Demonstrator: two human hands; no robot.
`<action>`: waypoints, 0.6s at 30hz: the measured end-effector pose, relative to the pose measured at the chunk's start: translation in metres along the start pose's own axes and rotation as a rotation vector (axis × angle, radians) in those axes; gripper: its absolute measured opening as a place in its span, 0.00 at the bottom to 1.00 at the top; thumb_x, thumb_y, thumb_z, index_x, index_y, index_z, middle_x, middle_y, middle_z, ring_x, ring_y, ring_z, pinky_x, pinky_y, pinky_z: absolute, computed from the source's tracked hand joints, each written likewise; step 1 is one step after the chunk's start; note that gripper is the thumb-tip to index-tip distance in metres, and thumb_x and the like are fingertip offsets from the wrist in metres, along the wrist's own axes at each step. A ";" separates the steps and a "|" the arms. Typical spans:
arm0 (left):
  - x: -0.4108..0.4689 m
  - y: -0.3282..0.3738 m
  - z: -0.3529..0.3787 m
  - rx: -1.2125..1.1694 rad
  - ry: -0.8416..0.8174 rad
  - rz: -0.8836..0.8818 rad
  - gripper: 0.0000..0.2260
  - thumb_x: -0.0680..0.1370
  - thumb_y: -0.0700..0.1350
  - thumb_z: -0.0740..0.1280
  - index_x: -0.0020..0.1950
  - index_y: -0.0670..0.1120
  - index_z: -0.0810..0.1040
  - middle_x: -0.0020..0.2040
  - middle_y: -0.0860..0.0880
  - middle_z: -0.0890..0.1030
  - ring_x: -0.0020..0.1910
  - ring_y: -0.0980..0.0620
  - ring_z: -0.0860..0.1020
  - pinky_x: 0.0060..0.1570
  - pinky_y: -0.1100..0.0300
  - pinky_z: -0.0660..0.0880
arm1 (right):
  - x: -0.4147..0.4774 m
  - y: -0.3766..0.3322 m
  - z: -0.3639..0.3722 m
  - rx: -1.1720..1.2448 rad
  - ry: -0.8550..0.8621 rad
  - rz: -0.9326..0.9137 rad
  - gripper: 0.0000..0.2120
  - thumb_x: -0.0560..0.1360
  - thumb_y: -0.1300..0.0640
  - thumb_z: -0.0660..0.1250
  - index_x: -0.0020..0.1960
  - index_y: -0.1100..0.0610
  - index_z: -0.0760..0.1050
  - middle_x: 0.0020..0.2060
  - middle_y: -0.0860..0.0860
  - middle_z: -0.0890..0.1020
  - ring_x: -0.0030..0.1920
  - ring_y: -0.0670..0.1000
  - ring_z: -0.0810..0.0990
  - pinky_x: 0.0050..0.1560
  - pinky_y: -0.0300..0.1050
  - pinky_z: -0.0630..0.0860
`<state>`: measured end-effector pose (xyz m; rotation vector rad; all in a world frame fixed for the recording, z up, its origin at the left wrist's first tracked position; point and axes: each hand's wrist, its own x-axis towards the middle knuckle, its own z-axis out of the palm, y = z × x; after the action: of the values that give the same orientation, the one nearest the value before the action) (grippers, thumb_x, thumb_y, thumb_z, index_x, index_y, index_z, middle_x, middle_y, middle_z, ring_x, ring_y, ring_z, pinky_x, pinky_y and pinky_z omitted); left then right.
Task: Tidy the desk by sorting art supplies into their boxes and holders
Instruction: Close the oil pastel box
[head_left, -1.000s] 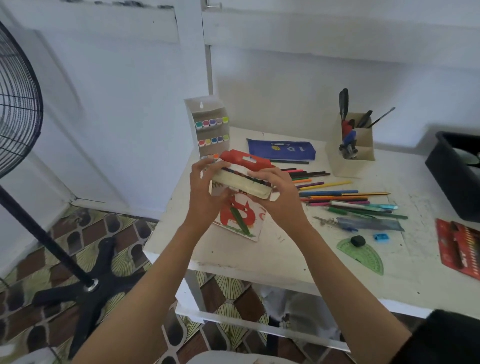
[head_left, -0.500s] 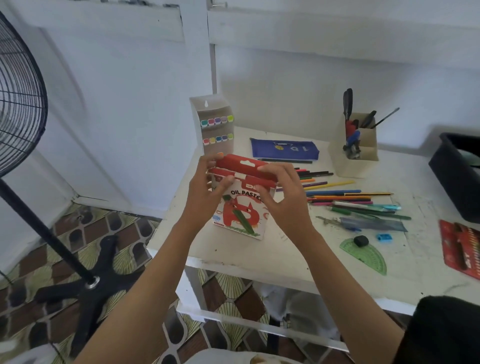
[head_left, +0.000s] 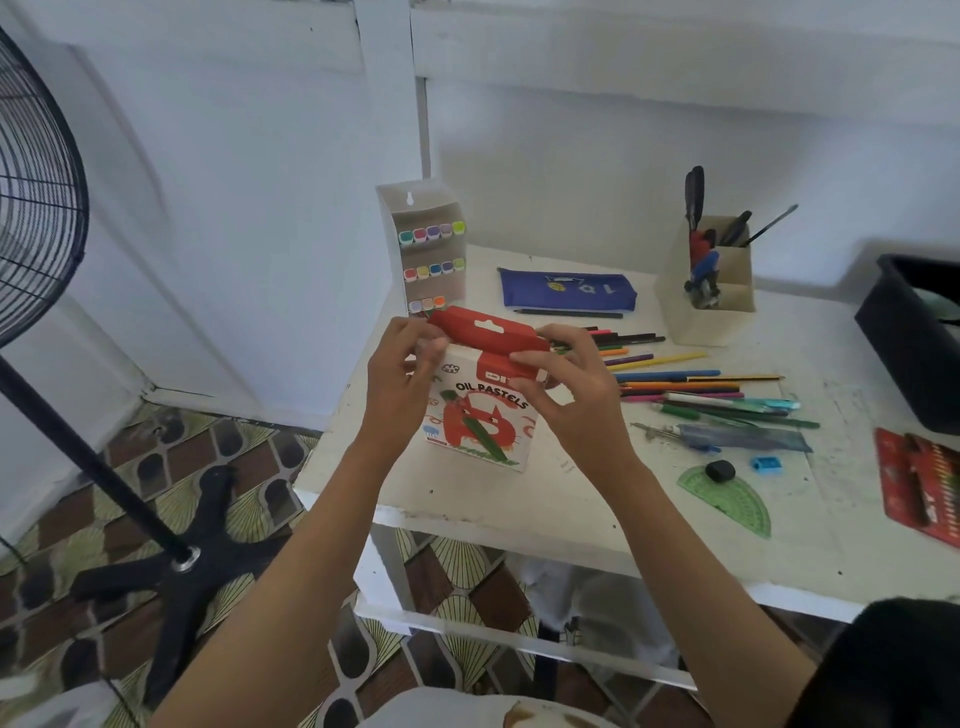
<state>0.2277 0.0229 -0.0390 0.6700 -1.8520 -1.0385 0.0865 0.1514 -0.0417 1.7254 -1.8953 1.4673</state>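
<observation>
The white desk (head_left: 519, 499) fills the right of the view, with a black bin (head_left: 914, 338) at its three o'clock edge. Over its nine o'clock side stands the oil pastels box (head_left: 483, 415), printed face toward the camera. Whether its lower edge rests on the desk cannot be told.

A second ago a cream tray of pastels lay across the box mouth. Now the tray is out of sight and only the red top flap (head_left: 488, 330) shows above the box. The left hand (head_left: 400, 384) pinches the flap's nine o'clock end and the right hand (head_left: 571, 395) curls round its three o'clock end. So the pastels look packed, and closing the flap is likely the step in hand.

Much is left. The loose coloured pencils (head_left: 675, 374) are fanned at three o'clock of the box, with the marker holder (head_left: 426, 249) at eleven and the pen holder (head_left: 711, 291) at one. Toward five o'clock lie a green protractor (head_left: 727, 499), a blue sharpener (head_left: 764, 463) and a black eraser (head_left: 719, 470).
</observation>
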 end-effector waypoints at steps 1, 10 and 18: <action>0.000 0.000 0.000 -0.009 0.002 -0.020 0.08 0.78 0.50 0.59 0.47 0.48 0.74 0.48 0.58 0.75 0.48 0.64 0.77 0.44 0.72 0.75 | -0.003 0.002 0.002 0.012 0.008 0.000 0.14 0.73 0.55 0.70 0.56 0.60 0.78 0.57 0.60 0.75 0.57 0.48 0.74 0.51 0.29 0.75; -0.010 0.005 0.012 -0.265 0.195 -0.142 0.08 0.77 0.38 0.66 0.54 0.48 0.79 0.60 0.49 0.74 0.55 0.63 0.77 0.46 0.68 0.77 | -0.009 0.003 0.009 0.058 0.074 0.136 0.08 0.72 0.59 0.71 0.48 0.63 0.78 0.47 0.55 0.82 0.45 0.41 0.79 0.41 0.27 0.76; -0.035 -0.020 0.044 0.270 -0.164 0.026 0.47 0.63 0.69 0.70 0.75 0.63 0.47 0.78 0.49 0.44 0.76 0.49 0.52 0.70 0.47 0.60 | 0.000 -0.003 0.006 0.084 0.178 0.336 0.05 0.74 0.59 0.69 0.41 0.56 0.75 0.40 0.49 0.82 0.37 0.42 0.79 0.34 0.34 0.77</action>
<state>0.2052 0.0572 -0.0826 0.7331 -2.1623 -0.8552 0.0912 0.1475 -0.0429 1.2977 -2.1273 1.7722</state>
